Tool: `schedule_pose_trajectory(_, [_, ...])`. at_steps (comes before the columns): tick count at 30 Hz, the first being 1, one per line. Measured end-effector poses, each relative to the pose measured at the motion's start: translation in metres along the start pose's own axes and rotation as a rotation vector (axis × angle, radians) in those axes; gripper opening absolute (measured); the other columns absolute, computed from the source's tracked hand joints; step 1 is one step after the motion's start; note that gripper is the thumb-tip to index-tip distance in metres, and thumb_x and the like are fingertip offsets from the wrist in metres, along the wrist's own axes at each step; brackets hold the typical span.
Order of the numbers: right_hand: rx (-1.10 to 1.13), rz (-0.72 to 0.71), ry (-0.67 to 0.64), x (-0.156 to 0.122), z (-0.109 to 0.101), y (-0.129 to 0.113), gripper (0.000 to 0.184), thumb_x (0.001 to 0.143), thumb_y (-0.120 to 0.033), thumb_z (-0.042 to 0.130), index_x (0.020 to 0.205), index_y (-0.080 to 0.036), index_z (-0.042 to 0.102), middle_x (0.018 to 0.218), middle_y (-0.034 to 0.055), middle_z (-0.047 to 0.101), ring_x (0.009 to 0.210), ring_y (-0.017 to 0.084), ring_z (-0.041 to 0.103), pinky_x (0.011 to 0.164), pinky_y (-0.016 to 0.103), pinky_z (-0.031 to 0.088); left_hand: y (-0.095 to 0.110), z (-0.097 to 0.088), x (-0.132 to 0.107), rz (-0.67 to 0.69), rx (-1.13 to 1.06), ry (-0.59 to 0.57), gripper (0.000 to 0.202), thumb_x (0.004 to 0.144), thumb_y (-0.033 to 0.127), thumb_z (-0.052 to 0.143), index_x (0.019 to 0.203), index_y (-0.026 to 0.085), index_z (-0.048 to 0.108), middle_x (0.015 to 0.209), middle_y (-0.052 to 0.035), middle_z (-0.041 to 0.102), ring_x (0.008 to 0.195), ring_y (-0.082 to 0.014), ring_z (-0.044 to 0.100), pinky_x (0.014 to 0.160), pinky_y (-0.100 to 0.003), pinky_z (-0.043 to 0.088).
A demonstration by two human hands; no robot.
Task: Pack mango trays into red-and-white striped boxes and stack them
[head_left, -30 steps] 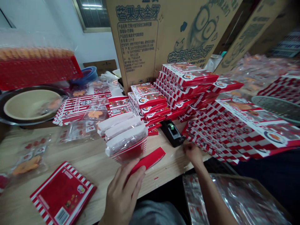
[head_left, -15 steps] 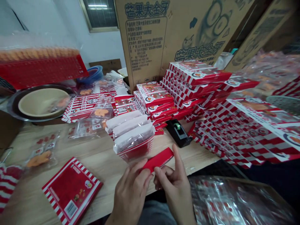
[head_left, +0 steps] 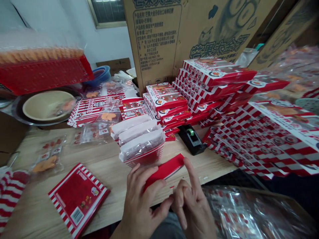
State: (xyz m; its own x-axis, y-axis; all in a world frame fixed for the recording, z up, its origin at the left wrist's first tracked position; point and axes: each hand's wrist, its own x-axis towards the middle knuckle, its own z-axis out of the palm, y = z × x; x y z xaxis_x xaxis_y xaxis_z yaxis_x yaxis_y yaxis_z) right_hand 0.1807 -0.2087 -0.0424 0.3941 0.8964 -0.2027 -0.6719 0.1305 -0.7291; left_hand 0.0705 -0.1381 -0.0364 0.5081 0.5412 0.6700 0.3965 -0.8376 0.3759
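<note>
A slim red box (head_left: 165,170) stands on its narrow edge at the table's front, a plain red side facing up. My left hand (head_left: 143,196) grips its near end, fingers over the far face and thumb toward me. My right hand (head_left: 190,202) has its index finger stretched out, the tip at the box's far end. Its other fingers are loosely bent and apart, with no object visible in them. Just behind the box, several red-and-white striped cartons (head_left: 142,146) stand upright, their white tops open around clear-wrapped contents. A black tape dispenser (head_left: 191,141) with green tape sits behind my right fingertip.
A red box (head_left: 79,199) lies flat, barcode up, at front left. Stacks of striped boxes (head_left: 269,139) fill the right. A large cardboard carton (head_left: 159,39) rises behind. Wrapped orange sweets (head_left: 47,162) and a cream bowl (head_left: 50,106) are at left; a bag of packets (head_left: 244,212) lies lower right.
My right thumb and bent fingers have come away from the box's near side, toward me. The index finger stays at its far end. My left hand has spread further over the box.
</note>
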Motion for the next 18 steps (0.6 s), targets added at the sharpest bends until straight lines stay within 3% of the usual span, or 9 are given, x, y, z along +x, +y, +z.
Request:
schedule_pose_trajectory(4, [-0.059, 0.027, -0.003, -0.001, -0.002, 0.009, 0.059, 0.082, -0.043, 0.063, 0.133, -0.039, 0.034, 0.060, -0.0070, 0.056, 0.035, 0.003, 0.035, 0.036, 0.013, 0.029, 0.001, 0.002, 0.000, 0.007, 0.026, 0.039, 0.012, 0.081, 0.016, 0.058, 0.090, 0.023, 0.061, 0.104, -0.0060, 0.062, 0.097, -0.0201, 0.059, 0.102, -0.053, 0.036])
schedule_pose_trajectory(10, [-0.201, 0.006, -0.030, -0.003, -0.015, 0.009, 0.031, 0.081, -0.040, 0.065, 0.109, -0.031, 0.052, 0.060, -0.0063, 0.058, 0.040, 0.005, 0.043, 0.037, 0.013, 0.035, -0.007, 0.000, 0.001, 0.023, 0.064, 0.001, 0.020, 0.080, 0.006, 0.054, 0.085, 0.023, 0.063, 0.104, -0.0046, 0.064, 0.093, -0.0179, 0.060, 0.102, -0.055, 0.037])
schedule_pose_trajectory(15, [-0.286, 0.299, -0.100, 0.003, -0.021, -0.001, 0.035, 0.070, -0.047, 0.073, 0.079, -0.017, 0.059, 0.053, -0.0044, 0.058, 0.037, 0.004, 0.043, 0.039, 0.014, 0.034, -0.009, 0.005, -0.001, 0.165, 0.122, 0.081, 0.017, 0.081, 0.004, 0.056, 0.085, 0.020, 0.062, 0.098, -0.0059, 0.065, 0.091, -0.0171, 0.061, 0.097, -0.052, 0.042])
schedule_pose_trajectory(18, [-0.368, 0.365, -0.105, 0.005, -0.024, -0.010, 0.040, 0.065, -0.052, 0.075, 0.067, -0.015, 0.058, 0.050, -0.0033, 0.057, 0.037, 0.003, 0.041, 0.039, 0.015, 0.033, -0.010, 0.008, -0.004, 0.209, 0.144, 0.089, 0.017, 0.081, 0.005, 0.057, 0.089, 0.020, 0.060, 0.098, -0.0066, 0.066, 0.092, -0.0178, 0.061, 0.094, -0.051, 0.045])
